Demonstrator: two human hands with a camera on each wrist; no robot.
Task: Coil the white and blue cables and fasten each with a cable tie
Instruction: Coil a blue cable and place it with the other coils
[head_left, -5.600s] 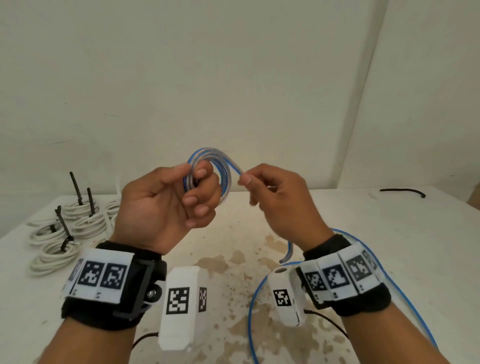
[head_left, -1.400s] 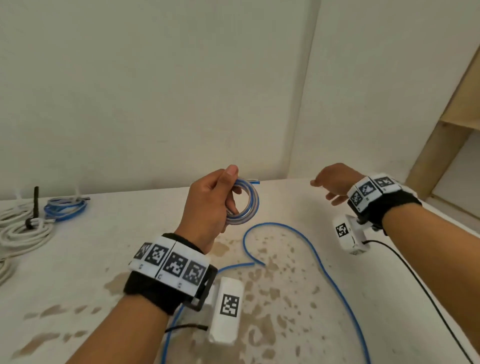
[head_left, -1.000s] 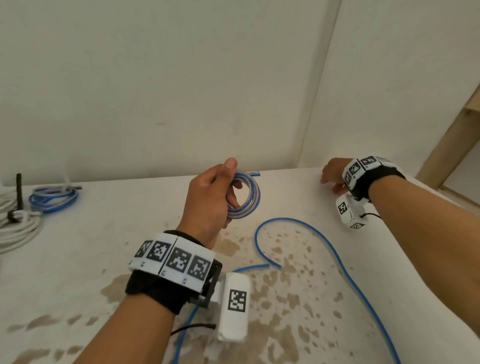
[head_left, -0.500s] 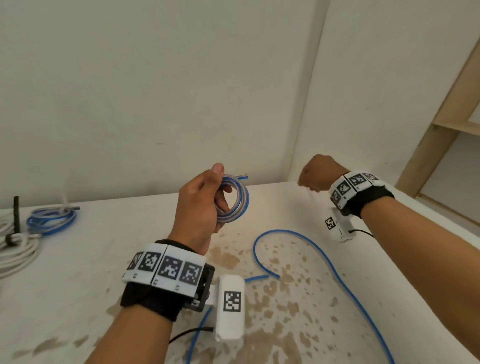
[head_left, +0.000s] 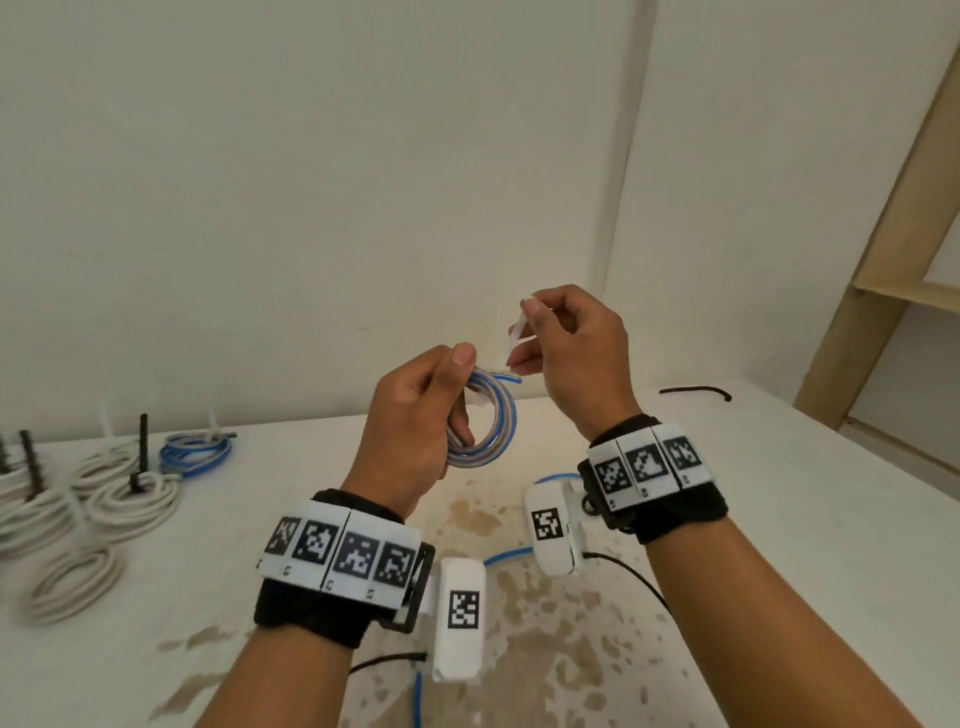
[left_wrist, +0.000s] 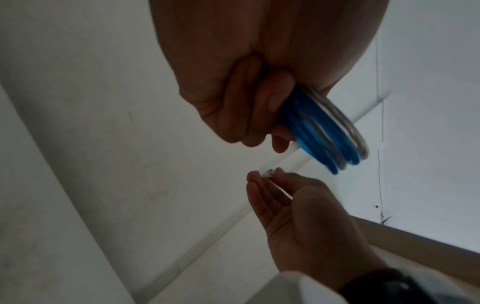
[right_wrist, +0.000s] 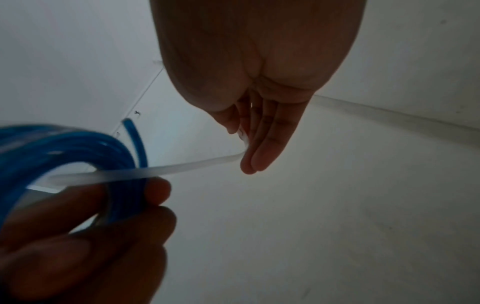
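My left hand (head_left: 431, 415) grips a small coil of blue cable (head_left: 493, 431) held up above the table; the blue coil (left_wrist: 324, 131) shows below the curled fingers in the left wrist view. My right hand (head_left: 561, 338) pinches a white cable tie (head_left: 517, 332) just up and right of the coil. In the right wrist view the white tie (right_wrist: 155, 170) runs from my right fingertips (right_wrist: 249, 162) into the middle of the blue coil (right_wrist: 64, 148). A loose blue cable (head_left: 506, 556) lies on the table under my wrists.
Several tied white coils (head_left: 130, 499) and one tied blue coil (head_left: 195, 452) lie at the table's left. A black cable tie (head_left: 696, 391) lies at the back right. A wooden shelf frame (head_left: 883, 260) stands right of the stained white table (head_left: 779, 545).
My right hand came back from the table's far right corner holding a white cable tie and now brings it to the coil. The left hand kept its hold on the blue coil.
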